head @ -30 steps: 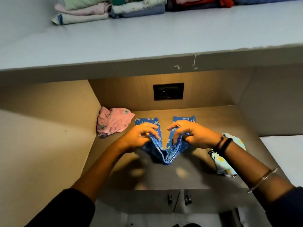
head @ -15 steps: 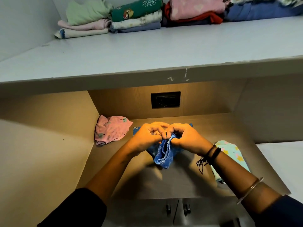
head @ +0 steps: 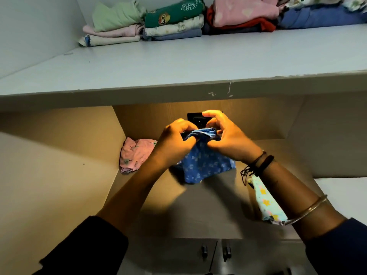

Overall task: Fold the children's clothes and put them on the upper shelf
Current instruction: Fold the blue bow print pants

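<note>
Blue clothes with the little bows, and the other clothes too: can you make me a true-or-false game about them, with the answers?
1. The left hand and the right hand both grip the blue garment. True.
2. The crumpled pink garment lies to the right of the hands. False: it lies to their left, in the corner of the lower shelf.
3. Folded clothes are stacked at the back of the upper shelf. True.
4. The star-printed garment is on the upper shelf. False: it lies on the lower shelf, beneath the right forearm.
</note>
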{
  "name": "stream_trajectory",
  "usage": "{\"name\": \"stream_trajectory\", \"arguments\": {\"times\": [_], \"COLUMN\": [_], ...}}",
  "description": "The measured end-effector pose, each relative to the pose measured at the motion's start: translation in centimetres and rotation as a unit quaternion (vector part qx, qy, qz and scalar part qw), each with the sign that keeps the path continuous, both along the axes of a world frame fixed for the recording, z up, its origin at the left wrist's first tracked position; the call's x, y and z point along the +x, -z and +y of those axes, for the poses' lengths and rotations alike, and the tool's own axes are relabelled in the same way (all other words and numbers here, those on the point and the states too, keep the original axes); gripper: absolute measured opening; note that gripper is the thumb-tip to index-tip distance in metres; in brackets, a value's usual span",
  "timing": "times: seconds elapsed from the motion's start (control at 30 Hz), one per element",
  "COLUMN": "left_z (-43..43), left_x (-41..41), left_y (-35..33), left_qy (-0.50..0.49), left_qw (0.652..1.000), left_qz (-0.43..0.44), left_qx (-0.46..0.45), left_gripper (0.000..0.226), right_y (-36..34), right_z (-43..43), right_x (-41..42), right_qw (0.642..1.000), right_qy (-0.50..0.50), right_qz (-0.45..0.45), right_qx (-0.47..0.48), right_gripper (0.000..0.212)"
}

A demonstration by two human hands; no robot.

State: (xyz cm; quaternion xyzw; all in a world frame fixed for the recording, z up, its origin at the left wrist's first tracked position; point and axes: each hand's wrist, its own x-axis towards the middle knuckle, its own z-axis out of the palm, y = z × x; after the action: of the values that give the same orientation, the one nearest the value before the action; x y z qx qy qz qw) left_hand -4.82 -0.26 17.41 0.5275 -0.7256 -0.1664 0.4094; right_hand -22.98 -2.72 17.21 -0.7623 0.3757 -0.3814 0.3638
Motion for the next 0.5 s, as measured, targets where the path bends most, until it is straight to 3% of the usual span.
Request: {"name": "stream_trajectory", "arguments": {"times": [0.07, 0.13, 0.17, 0.23, 0.33, 0.43, 0.5], "left_z": [-0.3, -0.6, -0.9, -0.9, -0.7, -0.1, 0.1], "left_x": [-0.2, -0.5, -0.6, -0.6, -0.8, -0.3, -0.1], "left_y": [-1.7, -3.0, -3.8, -4.7, -4.5, -1.5, 1.1], "left_qy": [0.031, 0.063, 0.060, 0.023, -0.014, -0.013, -0.023], "left_qw": [0.998, 0.995, 0.996, 0.997, 0.975, 0.960, 0.953], "left_qz": [-0.043, -0.065, -0.048, 0.066, 0.222, 0.279, 0.296], "left_qx": [-0.027, -0.035, -0.035, -0.015, 0.008, -0.017, 0.055], "left_gripper": [0.019, 0.025, 0.024, 0.018, 0.035, 0.053, 0.060], "right_y": [-1.7, -3.4, -4.5, -6.3, -8.2, -7.5, -7.1], "right_z": [0.3, 0.3, 0.0, 0.2, 0.4, -0.6, -1.3], "right_x": [0.0, 0.6, 0.8, 0.8, 0.5, 0.7, 0.8], "right_qw": [0.992, 0.966, 0.951, 0.937, 0.952, 0.983, 0.983], "right_qy": [-0.019, 0.023, 0.055, 0.085, 0.060, 0.054, 0.068], "right_qz": [0.074, 0.174, 0.215, 0.261, 0.223, 0.154, 0.154], "right_qx": [-0.096, -0.190, -0.214, -0.218, -0.199, -0.087, -0.072], "right_gripper": [0.064, 0.056, 0.050, 0.033, 0.008, 0.033, 0.033]}}
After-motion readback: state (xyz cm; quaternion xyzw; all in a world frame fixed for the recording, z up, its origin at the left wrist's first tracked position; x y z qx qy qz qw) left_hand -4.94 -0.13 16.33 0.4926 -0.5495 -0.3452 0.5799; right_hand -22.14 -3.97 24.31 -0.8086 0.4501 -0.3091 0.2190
